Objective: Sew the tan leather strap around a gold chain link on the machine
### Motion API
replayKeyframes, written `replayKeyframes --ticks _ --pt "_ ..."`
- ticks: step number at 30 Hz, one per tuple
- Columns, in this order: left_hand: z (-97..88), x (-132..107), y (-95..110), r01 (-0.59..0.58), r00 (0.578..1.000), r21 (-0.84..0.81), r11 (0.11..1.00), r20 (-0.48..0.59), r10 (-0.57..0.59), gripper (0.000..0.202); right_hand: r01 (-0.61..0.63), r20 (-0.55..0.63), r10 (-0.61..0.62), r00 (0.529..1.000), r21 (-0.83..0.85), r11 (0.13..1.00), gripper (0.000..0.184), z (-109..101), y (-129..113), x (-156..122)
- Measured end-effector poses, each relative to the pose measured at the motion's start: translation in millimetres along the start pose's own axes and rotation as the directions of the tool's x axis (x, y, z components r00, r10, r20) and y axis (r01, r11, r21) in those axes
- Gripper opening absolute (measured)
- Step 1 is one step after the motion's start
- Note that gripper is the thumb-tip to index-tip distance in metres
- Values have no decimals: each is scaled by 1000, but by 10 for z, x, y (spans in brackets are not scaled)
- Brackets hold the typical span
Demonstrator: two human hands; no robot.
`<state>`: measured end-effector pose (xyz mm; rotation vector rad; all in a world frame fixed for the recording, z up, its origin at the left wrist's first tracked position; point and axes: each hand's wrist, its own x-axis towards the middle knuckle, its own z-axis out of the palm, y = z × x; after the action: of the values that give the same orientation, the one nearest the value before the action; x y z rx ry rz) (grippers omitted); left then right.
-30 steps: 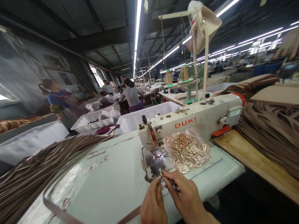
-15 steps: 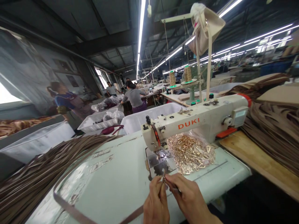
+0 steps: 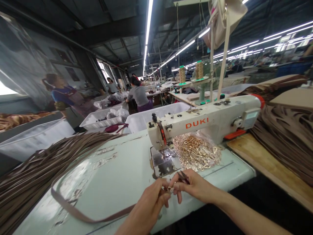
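My left hand [image 3: 149, 204] and my right hand [image 3: 193, 186] meet at the front edge of the pale green sewing table [image 3: 117, 182]. Both pinch a small gold metal clasp [image 3: 170, 189] at the end of a long brown strap [image 3: 80, 213]. The strap loops away to the left over the table. My right hand also grips small dark snips [image 3: 183, 176]. Just behind my hands are the steel needle plate [image 3: 163, 163] and the white DUKI sewing machine [image 3: 205, 122].
A clear bag of gold clasps [image 3: 197, 151] lies under the machine arm. Piles of brown straps lie at left [image 3: 29, 176] and right [image 3: 286, 137]. White bins [image 3: 144, 119], thread cones [image 3: 199, 70] and seated workers [image 3: 138, 96] are behind.
My hands have drawn back toward me from the needle plate, and more of both forearms shows. The strap loop has shifted on the table. The view has tilted slightly.
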<state>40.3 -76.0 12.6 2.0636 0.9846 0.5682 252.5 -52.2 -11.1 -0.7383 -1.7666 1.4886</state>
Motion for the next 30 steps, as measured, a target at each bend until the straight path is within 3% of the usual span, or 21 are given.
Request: replayKeyframes --ticks 2,4,7,9,13,17,20,23,27,29,30 --pt "43 -6 -13 42 998 38 998 -44 -40 14 -2 0 2 1000 0 1000 25 3 -18 -8" --pt "74 -4 -43 73 994 105 992 -84 -64 17 3 -36 -9 999 -149 989 21 22 -77 -14" --pt "87 16 -74 76 993 180 981 -105 -58 18 -5 -88 -37 995 -432 902 14 71 -163 -5" --pt "82 37 -65 83 994 203 976 -90 -65 18 -20 -77 -22 997 -501 865 15 99 -179 17" --pt "55 70 10 119 993 187 975 -35 -115 9 -46 -49 25 998 -503 863 18 115 -150 52" --pt "4 71 41 128 992 63 990 -31 -126 18 3 -60 -46 997 -575 818 20 110 -161 19" --pt "-29 80 -12 170 984 -25 985 -53 -171 8 21 -100 -104 990 -612 791 21 115 -158 -1" --pt "-57 146 -106 230 966 -55 972 -106 -235 17 -26 -170 -85 982 -562 827 24 112 -84 50" --pt "-179 416 -295 215 976 89 973 -69 -209 25 -121 -237 30 971 -378 918 24 47 96 264" --pt "-285 620 -420 163 986 222 961 3 -168 23 -207 -256 101 961 -431 878 26 -30 172 407" --pt "-341 726 -484 135 988 274 952 37 -151 20 -243 -265 113 958 -535 809 27 -78 198 477"
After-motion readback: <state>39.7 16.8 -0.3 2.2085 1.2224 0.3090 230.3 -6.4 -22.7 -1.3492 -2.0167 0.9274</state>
